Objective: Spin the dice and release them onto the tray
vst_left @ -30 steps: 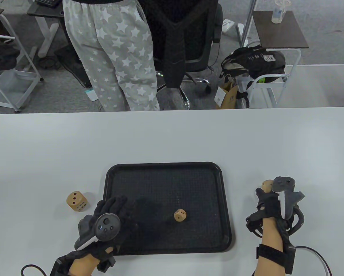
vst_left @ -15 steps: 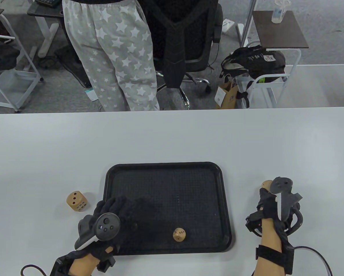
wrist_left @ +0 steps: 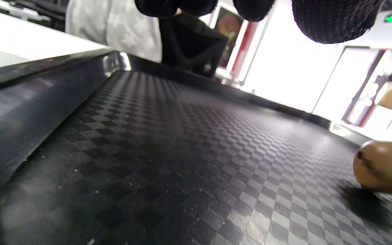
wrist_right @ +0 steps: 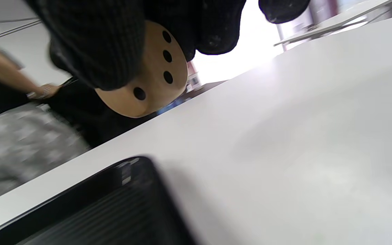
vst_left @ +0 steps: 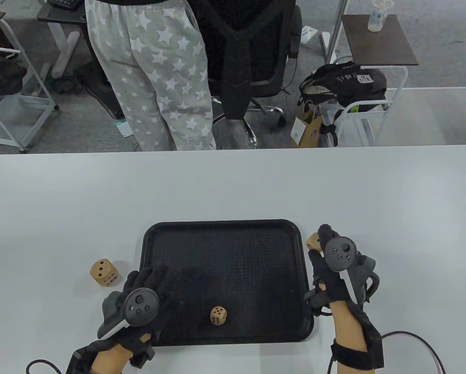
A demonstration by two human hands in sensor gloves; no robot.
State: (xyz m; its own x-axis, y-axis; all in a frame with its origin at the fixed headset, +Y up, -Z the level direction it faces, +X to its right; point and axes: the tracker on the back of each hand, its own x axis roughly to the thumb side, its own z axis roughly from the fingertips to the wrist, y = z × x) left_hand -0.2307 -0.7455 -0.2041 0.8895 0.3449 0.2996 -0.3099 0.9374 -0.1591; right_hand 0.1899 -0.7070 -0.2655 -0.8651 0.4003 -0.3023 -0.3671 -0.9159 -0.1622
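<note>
A black textured tray (vst_left: pixel 225 223) lies on the white table. One small wooden die (vst_left: pixel 218 315) sits on it near the front rim; it looks blurred in the left wrist view (wrist_left: pixel 383 168). My left hand (vst_left: pixel 151 278) hovers over the tray's front-left corner, fingers spread and holding nothing. My right hand (vst_left: pixel 321 249) is just outside the tray's right rim and pinches a second die (vst_left: pixel 314 241), whose dotted face shows between the fingers in the right wrist view (wrist_right: pixel 148 78). A larger die (vst_left: pixel 104 272) rests on the table left of the tray.
A person in star-patterned trousers (vst_left: pixel 155 78) stands beyond the table's far edge beside a black office chair (vst_left: pixel 248 58). A cable (vst_left: pixel 420 343) trails from my right wrist across the table.
The die on the tray rolled toward the front rim, then leftward. My right hand carried its die left, up to the tray's right rim. My left hand barely shifted.
</note>
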